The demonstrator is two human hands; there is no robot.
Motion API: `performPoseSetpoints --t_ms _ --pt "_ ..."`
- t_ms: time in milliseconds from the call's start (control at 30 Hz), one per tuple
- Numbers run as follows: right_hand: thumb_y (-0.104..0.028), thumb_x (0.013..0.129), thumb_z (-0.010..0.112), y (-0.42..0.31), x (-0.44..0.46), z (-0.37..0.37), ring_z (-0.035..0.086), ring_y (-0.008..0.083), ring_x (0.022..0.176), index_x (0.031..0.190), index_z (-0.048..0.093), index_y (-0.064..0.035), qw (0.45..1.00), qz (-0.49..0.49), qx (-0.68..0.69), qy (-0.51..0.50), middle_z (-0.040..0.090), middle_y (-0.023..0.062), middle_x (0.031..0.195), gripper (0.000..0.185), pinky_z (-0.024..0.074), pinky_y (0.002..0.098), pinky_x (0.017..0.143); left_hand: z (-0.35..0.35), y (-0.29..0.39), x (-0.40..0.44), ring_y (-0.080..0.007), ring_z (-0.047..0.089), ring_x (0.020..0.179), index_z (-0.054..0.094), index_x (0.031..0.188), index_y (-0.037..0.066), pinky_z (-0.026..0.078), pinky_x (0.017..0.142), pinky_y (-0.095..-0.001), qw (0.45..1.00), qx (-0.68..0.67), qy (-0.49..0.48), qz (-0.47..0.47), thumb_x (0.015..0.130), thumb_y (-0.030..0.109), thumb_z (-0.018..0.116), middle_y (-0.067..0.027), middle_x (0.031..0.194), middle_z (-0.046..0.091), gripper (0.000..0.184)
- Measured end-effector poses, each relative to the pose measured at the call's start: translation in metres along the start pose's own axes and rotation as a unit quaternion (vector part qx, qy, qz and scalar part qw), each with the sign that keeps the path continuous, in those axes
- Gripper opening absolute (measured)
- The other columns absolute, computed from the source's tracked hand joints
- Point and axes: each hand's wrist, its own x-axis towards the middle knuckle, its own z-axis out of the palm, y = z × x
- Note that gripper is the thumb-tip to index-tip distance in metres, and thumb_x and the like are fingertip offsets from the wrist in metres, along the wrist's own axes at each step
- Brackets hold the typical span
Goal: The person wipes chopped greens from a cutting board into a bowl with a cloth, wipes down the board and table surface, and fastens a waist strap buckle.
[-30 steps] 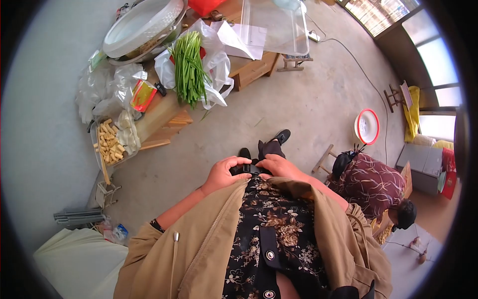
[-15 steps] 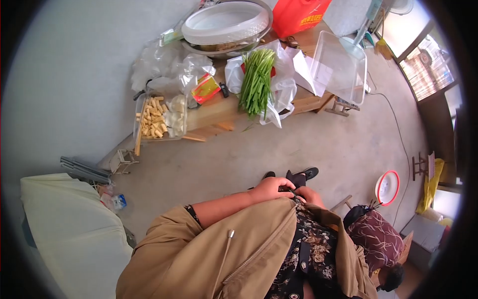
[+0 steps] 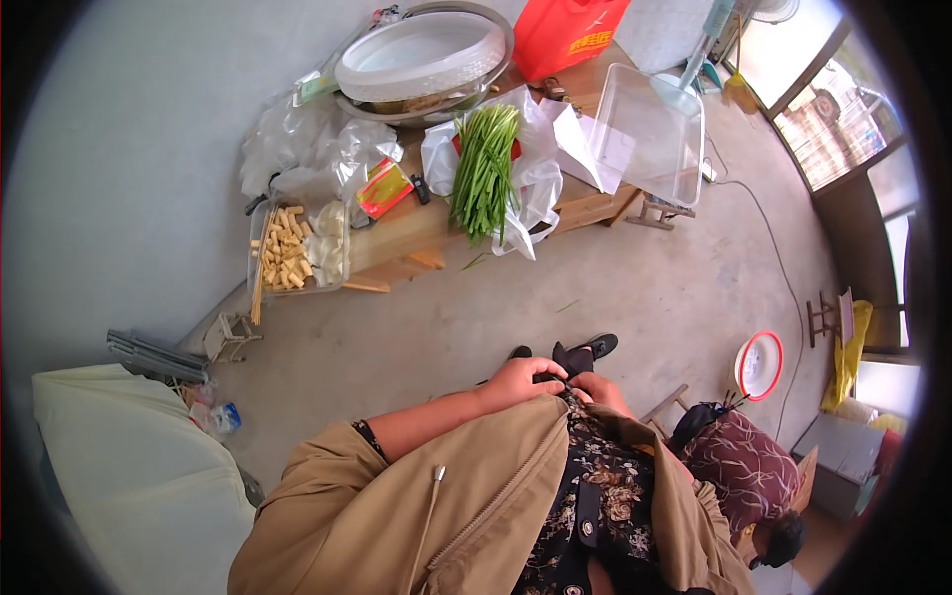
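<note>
My left hand (image 3: 521, 382) and my right hand (image 3: 600, 391) are close together in front of my waist, at the lower front of my tan jacket (image 3: 476, 486) and dark floral shirt (image 3: 615, 486). The fingers of both hands are bent inward and closed around a small dark thing or fold of cloth, which they mostly hide. I cannot make out what it is. Beyond them, my black shoes (image 3: 602, 345) stand on the concrete floor. Neither hand touches the wooden table (image 3: 397, 236), which stands farther off.
Green stalks (image 3: 486, 169) lie on a white plastic bag on the table. Around them are a box of short tan pieces (image 3: 288, 248), a white basin (image 3: 421, 59), a red bag (image 3: 565, 38) and a clear tray (image 3: 650, 134). A person in a patterned top (image 3: 744, 466) is at right, near a red-rimmed basin (image 3: 760, 365).
The view has swung slightly, so the table and the things on it sit farther left. My hands stay together at my waist, their fingers slightly shifted.
</note>
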Motion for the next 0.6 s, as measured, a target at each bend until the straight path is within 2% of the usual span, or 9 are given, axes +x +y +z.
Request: performPoseSetpoints --t_ms 133,233,300,467,600 --pt "-0.019 0.090 0.061 0.003 -0.001 0.001 0.063 0.0283 0.091 0.101 0.063 -0.0019 0.998 -0.045 0.012 0.033 0.064 0.0141 0.093 0.021 0.0495 0.0371 0.080 -0.003 -0.002 0.000 -0.0106 0.059 0.100 0.065 0.117 0.004 0.047 0.090 -0.0292 0.999 -0.023 0.015 -0.029 0.092 0.028 0.068 -0.0036 0.107 0.067 0.034" --pt "-0.018 0.090 0.059 -0.011 -0.007 -0.003 0.063 0.0275 0.090 0.101 0.062 -0.0014 0.995 0.048 0.072 0.049 0.063 0.0145 0.094 0.021 0.0488 0.0361 0.080 -0.002 -0.002 -0.001 -0.0099 0.059 0.096 0.066 0.114 0.004 0.047 0.088 -0.0275 0.990 -0.113 0.064 -0.063 0.091 0.026 0.070 -0.0033 0.102 0.067 0.033" --pt "-0.018 0.090 0.059 -0.021 -0.009 -0.007 0.062 0.0268 0.089 0.101 0.063 -0.0009 0.996 0.021 0.045 0.078 0.064 0.0144 0.093 0.021 0.0487 0.0359 0.080 -0.004 0.004 -0.003 -0.0087 0.057 0.095 0.066 0.114 0.004 0.047 0.087 -0.0267 0.988 -0.120 0.057 -0.078 0.091 0.026 0.070 -0.0018 0.102 0.067 0.032" --pt "-0.018 0.090 0.060 -0.020 -0.011 -0.007 0.061 0.0276 0.097 0.108 0.060 -0.0003 0.991 0.036 0.064 0.108 0.063 0.0160 0.101 0.025 0.0471 0.0361 0.086 -0.007 0.006 -0.002 -0.0070 0.056 0.094 0.067 0.113 0.005 0.046 0.087 -0.0259 0.988 -0.121 0.068 -0.072 0.091 0.023 0.071 0.0008 0.100 0.065 0.030" --pt "-0.018 0.089 0.060 -0.028 -0.009 -0.013 0.060 0.0313 0.097 0.106 0.060 0.0001 0.994 -0.019 0.029 0.105 0.062 0.0166 0.099 0.025 0.0472 0.0381 0.086 -0.007 0.002 -0.001 -0.0073 0.056 0.094 0.066 0.113 0.004 0.046 0.087 -0.0261 0.987 -0.133 0.066 -0.064 0.090 0.023 0.072 0.0010 0.099 0.065 0.030"
